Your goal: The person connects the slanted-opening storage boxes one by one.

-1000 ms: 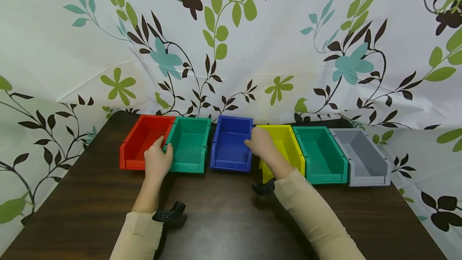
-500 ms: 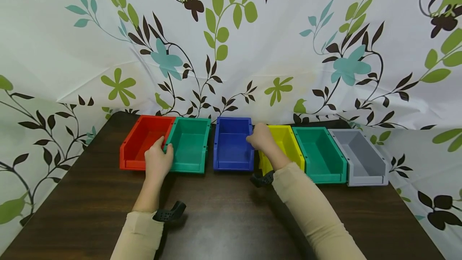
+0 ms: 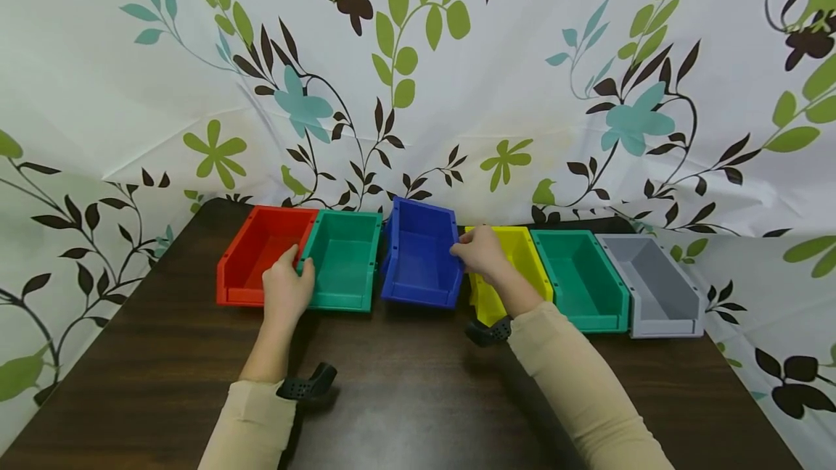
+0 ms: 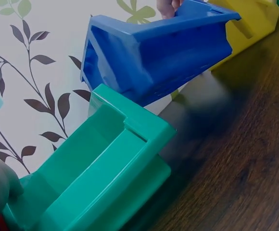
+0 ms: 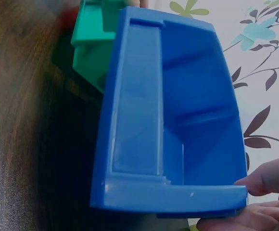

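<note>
A blue plastic bin [image 3: 421, 260] is tilted, raised off the table on its way across the gap between a green bin [image 3: 342, 260] and a yellow bin [image 3: 516, 252]. My right hand [image 3: 483, 252] pinches its right side wall, with the thumb [image 5: 267, 177] on the inner side and fingers [image 5: 255, 217] outside, as the right wrist view shows. My left hand [image 3: 286, 289] grips the wall where a red bin [image 3: 261, 260] and the green bin meet. In the left wrist view the blue bin's lower left corner overlaps the green bin's edge.
To the right of the yellow bin stand a second green bin [image 3: 581, 278] and a grey bin [image 3: 656, 281], side by side. The dark wooden table [image 3: 392, 397] extends in front of the row. A leaf-patterned cloth [image 3: 483, 93] hangs right behind the bins.
The blue bin, level half a second ago, now tilts with its back left corner up. It first shifted slightly right, with my right hand holding it. My left hand stays in place.
</note>
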Motion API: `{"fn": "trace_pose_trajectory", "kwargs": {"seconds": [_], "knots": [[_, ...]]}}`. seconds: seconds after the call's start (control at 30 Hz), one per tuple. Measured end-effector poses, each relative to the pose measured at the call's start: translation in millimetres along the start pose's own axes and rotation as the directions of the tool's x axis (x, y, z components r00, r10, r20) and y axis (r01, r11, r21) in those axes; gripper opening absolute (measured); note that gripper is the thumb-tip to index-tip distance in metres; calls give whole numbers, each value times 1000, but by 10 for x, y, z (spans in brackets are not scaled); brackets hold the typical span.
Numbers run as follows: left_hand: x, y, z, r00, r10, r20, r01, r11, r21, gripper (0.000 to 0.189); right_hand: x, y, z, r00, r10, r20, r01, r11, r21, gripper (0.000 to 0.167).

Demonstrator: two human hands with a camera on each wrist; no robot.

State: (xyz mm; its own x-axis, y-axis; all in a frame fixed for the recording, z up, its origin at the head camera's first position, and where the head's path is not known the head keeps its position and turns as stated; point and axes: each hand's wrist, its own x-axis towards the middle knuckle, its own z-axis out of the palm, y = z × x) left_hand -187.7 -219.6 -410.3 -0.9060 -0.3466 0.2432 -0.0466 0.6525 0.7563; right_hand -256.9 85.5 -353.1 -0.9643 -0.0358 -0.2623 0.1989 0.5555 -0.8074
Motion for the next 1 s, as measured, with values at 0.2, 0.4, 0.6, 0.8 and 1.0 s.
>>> {"fn": "trace_pose_trajectory", "kwargs": {"seconds": [0.2, 0.4, 0.6, 0.8, 1.0], "knots": [[8, -4, 10, 1000, -4, -4, 4, 1000, 1, 47, 28, 10, -2, 1000, 20, 23, -22, 997, 69, 40], [-2, 12, 25, 999, 19, -42, -18, 1000, 9, 45, 16, -22, -10, 999, 21, 30, -23, 997, 77, 37], [5, 11, 43, 998, 29, -59, -28, 1000, 12, 45, 3, -48, -19, 999, 19, 26, -21, 996, 81, 37], [11, 12, 43, 998, 31, -64, -30, 999, 11, 45, 1, -40, 0, 1000, 18, 19, -19, 997, 74, 38], [4, 13, 41, 997, 31, -66, -31, 1000, 3, 45, -32, -51, 6, 1000, 20, 4, -20, 997, 68, 38]]}}
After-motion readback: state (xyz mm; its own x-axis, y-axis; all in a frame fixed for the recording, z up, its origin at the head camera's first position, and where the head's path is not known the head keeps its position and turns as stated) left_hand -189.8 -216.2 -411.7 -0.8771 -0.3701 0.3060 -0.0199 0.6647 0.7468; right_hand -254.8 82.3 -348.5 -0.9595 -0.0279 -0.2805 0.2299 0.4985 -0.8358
